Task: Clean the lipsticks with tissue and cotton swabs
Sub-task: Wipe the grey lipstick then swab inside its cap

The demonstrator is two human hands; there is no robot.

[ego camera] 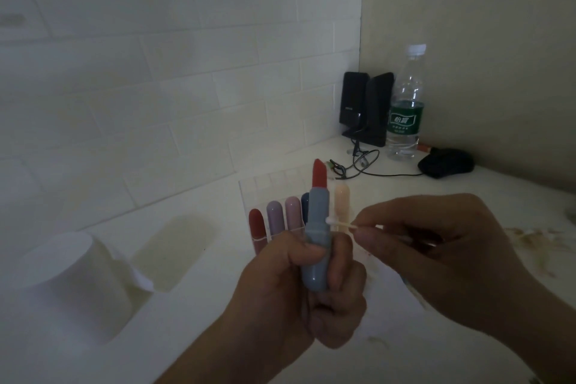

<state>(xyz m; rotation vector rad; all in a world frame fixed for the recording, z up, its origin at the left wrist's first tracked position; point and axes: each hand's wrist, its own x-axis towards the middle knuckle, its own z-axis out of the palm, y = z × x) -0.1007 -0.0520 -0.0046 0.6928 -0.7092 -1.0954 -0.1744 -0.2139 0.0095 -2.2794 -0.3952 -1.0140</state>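
Above the counter [436, 337], I am gripping the uncapped blue lipstick [316, 246] upright in my left hand [293, 296], fingers curled around its base. My right hand [436, 256] is pinching a swab [341, 223], its tip touching the tube's right edge. Behind it, an organizer [265, 184] is holding five capped lipsticks [274, 217]. A tissue roll [71, 277] is lying at left. The bottle [405, 103] is showing a green label, writing unreadable.

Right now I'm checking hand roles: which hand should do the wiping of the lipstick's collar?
Right. The right hand already pinches the cotton swab, its tip touching the blue lipstick case's upper edge, while the left hand grips the case upright.
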